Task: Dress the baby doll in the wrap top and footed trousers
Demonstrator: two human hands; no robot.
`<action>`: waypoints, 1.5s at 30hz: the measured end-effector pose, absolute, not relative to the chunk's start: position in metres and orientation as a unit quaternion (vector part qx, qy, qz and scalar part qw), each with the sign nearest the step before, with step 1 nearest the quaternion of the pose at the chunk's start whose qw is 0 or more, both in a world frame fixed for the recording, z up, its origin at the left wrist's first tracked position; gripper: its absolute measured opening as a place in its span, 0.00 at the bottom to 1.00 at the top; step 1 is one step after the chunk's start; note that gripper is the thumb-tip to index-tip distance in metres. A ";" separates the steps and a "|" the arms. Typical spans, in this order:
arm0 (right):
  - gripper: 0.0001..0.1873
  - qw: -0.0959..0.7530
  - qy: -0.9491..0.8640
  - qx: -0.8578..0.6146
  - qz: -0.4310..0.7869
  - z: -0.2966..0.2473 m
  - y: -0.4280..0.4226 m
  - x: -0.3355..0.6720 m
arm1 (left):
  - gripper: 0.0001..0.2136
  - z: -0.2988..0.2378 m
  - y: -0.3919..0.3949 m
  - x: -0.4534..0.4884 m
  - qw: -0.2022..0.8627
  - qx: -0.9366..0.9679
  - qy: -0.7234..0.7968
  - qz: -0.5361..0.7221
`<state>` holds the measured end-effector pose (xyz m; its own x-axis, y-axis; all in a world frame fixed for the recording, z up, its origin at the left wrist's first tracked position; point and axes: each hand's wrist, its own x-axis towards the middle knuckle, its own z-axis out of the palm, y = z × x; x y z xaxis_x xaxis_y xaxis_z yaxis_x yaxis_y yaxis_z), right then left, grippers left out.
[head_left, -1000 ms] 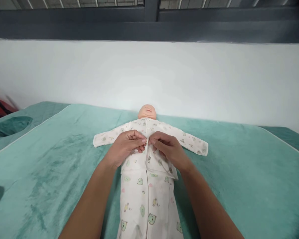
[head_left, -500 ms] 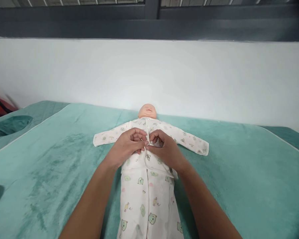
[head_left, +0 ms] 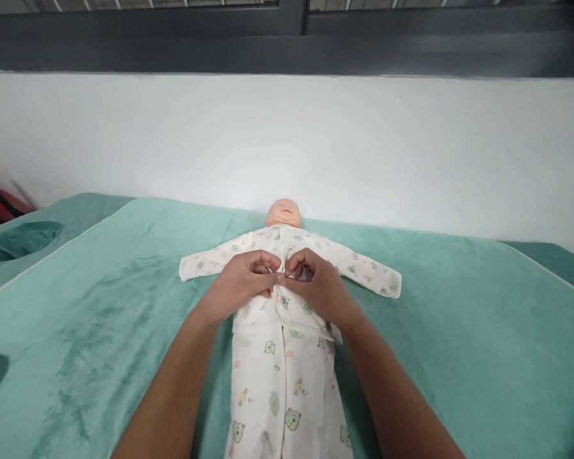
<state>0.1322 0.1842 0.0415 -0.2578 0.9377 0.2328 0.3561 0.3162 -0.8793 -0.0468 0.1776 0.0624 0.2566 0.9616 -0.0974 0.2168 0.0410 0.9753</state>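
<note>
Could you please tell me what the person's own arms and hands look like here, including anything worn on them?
The left hand and right hand are bare, with no gloves. No watch or bracelet shows at either wrist, and no ring can be made out. Both forearms are uncovered as far as they show, with no sleeves in view.

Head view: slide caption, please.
Left hand and right hand pinch a patterned top on a doll lying on green cloth.
</note>
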 end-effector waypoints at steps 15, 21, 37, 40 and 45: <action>0.09 0.386 -0.714 -0.459 0.361 0.042 0.185 0.133 | 0.14 0.059 0.179 -0.046 0.515 0.605 0.486 0.364; 0.10 0.393 -0.714 -0.454 0.361 0.041 0.185 0.133 | 0.13 0.062 0.176 -0.044 0.514 0.598 0.490 0.373; 0.10 0.404 -0.684 -0.473 0.380 0.038 0.188 0.134 | 0.07 0.057 0.179 -0.042 0.480 0.595 0.518 0.383; 0.10 0.413 -0.675 -0.479 0.381 0.038 0.188 0.133 | 0.08 0.057 0.180 -0.044 0.478 0.595 0.519 0.386; 0.10 0.426 -0.662 -0.487 0.378 0.038 0.188 0.130 | 0.09 0.059 0.179 -0.043 0.489 0.581 0.518 0.394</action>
